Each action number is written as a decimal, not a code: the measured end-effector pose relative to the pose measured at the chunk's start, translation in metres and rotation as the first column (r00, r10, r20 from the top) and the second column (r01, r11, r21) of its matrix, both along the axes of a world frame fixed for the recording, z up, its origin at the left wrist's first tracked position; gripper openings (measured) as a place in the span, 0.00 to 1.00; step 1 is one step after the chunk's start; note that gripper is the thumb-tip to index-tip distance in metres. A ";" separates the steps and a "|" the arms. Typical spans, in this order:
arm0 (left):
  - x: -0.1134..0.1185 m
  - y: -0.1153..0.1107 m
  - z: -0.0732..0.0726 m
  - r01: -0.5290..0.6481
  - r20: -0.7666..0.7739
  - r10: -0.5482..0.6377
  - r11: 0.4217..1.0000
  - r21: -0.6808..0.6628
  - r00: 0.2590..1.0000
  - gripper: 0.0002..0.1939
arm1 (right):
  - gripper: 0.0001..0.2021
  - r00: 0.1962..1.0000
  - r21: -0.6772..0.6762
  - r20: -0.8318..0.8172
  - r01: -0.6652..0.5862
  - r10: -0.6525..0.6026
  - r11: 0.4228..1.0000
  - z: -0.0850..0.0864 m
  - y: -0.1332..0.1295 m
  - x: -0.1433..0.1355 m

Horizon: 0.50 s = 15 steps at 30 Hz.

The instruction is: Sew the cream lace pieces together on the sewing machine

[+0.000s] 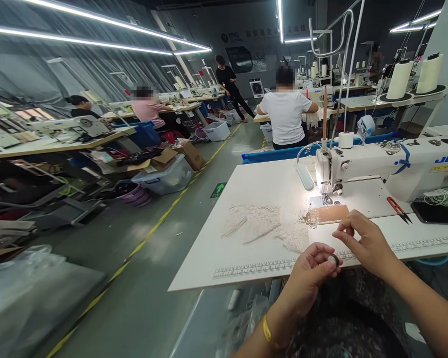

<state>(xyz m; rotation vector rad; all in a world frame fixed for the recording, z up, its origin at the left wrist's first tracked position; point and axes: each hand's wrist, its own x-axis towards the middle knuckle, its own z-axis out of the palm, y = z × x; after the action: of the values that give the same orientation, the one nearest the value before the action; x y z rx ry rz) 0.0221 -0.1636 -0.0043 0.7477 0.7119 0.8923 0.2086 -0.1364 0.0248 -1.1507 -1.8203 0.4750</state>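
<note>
My left hand [319, 266] is closed at the table's front edge, pinching a small round dark-rimmed bobbin [333, 259] between thumb and fingers. To its right and slightly higher, my right hand [354, 233] has thumb and forefinger pressed together; whatever they hold is too small to make out. Beyond my hands, cream lace [259, 223] spreads leftward over the white table [246, 184]. A peach-coloured piece [328, 214] lies just in front of the needle area of the white sewing machine [362, 161], whose lamp shines on it.
Red-handled thread snips [397, 208] and a black phone [436, 213] lie right of the needle area. A printed ruler [254, 268] runs along the front edge. Thread cones [398, 79] stand behind. A person in white [283, 114] sits ahead.
</note>
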 end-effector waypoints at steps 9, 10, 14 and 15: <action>-0.011 -0.003 -0.001 -0.035 0.011 0.034 0.994 0.102 0.999 0.21 | 0.13 0.991 -0.074 0.077 -0.101 0.107 0.992 -0.023 0.014 -0.010; -0.013 -0.006 -0.001 -0.044 0.017 0.042 0.994 0.103 0.999 0.20 | 0.12 0.990 -0.075 0.076 -0.113 0.119 0.991 -0.029 0.010 -0.007; -0.022 -0.019 -0.005 0.079 0.078 -0.081 0.996 0.032 0.994 0.22 | 0.17 0.982 -0.130 0.068 -0.164 0.174 0.978 -0.061 0.001 0.012; -0.027 -0.021 -0.008 0.158 0.074 -0.159 0.987 0.017 0.985 0.24 | 0.16 0.980 -0.124 0.074 -0.175 0.184 0.977 -0.069 0.005 0.016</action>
<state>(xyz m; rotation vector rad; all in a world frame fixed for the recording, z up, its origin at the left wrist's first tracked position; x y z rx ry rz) -0.0054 -0.1843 -0.0127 0.7652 0.5733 0.7758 0.2243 -0.1312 -0.0440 -1.1034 -2.0032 0.6536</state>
